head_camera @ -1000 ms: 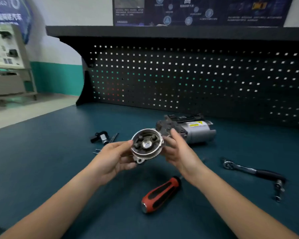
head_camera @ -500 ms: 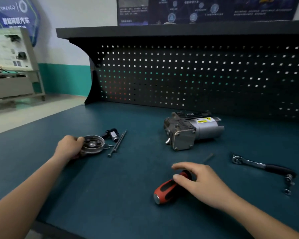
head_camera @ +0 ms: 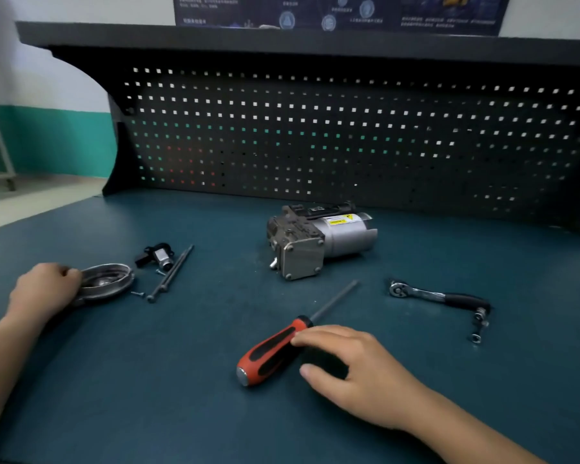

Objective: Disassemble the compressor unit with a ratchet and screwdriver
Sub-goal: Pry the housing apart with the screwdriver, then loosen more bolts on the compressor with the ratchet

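The compressor unit (head_camera: pixel 318 242) lies on the blue bench top near the pegboard, its square end plate facing me. My left hand (head_camera: pixel 44 289) rests at the far left with its fingers curled over the rim of the round metal end cover (head_camera: pixel 109 283), which lies flat on the bench. My right hand (head_camera: pixel 355 370) arches over the red and black screwdriver (head_camera: pixel 272 353). Its fingertips touch the handle and the thumb is spread apart beside it. The ratchet (head_camera: pixel 439 298) lies untouched at the right.
Two long bolts (head_camera: pixel 171 274), a small black and silver part (head_camera: pixel 156 256) and small screws (head_camera: pixel 138 294) lie beside the cover. A socket piece (head_camera: pixel 476 337) lies by the ratchet handle. The black pegboard (head_camera: pixel 315 135) closes off the back of the bench.
Both hands held the round cover in the air. My left hand carried it left and set it on the bench, while my right hand dropped onto the screwdriver handle.
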`<state>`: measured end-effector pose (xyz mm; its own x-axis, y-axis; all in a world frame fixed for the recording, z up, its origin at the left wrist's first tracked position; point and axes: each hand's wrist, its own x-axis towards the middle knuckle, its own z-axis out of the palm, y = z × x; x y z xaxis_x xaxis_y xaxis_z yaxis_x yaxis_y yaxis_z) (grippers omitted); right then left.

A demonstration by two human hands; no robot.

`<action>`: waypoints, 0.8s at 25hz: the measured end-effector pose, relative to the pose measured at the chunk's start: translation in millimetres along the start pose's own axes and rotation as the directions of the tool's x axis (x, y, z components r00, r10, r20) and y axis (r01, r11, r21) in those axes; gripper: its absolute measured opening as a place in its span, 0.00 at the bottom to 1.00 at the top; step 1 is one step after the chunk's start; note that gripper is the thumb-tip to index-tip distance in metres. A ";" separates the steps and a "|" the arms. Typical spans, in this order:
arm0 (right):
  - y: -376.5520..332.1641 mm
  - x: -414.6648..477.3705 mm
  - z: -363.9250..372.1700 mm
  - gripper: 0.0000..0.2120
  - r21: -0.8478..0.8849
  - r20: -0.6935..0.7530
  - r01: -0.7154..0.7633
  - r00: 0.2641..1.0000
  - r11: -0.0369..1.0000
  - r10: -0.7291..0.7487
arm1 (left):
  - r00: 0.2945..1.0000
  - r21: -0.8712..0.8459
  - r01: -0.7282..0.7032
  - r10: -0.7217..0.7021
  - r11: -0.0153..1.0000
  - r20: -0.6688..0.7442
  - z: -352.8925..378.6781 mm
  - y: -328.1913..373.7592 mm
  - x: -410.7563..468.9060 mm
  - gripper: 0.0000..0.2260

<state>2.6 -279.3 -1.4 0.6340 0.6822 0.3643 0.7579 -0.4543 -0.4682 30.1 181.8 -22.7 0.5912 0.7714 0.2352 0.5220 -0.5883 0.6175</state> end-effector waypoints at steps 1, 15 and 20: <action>0.4 0.0 2.2 0.18 0.003 0.011 -0.007 1.000 1.000 0.007 | 1.000 -0.015 0.022 -0.022 1.000 -0.016 -4.3 -0.6 -4.1 0.13; -18.0 5.9 20.5 0.28 -0.212 0.075 -0.019 0.997 0.977 0.035 | 0.978 0.154 -0.151 0.170 0.976 -0.122 -2.2 17.7 -24.1 0.16; -21.0 6.4 18.7 0.29 -0.203 0.099 -0.023 0.994 0.979 0.044 | 0.863 0.206 -0.499 0.503 0.842 0.033 4.0 27.5 -45.2 0.11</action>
<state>-12.1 -254.7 -4.3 0.6485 0.7147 0.2619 0.7583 -0.5769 -0.3035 20.2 129.9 -19.4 0.7937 0.3617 0.4890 0.2712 -0.9301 0.2478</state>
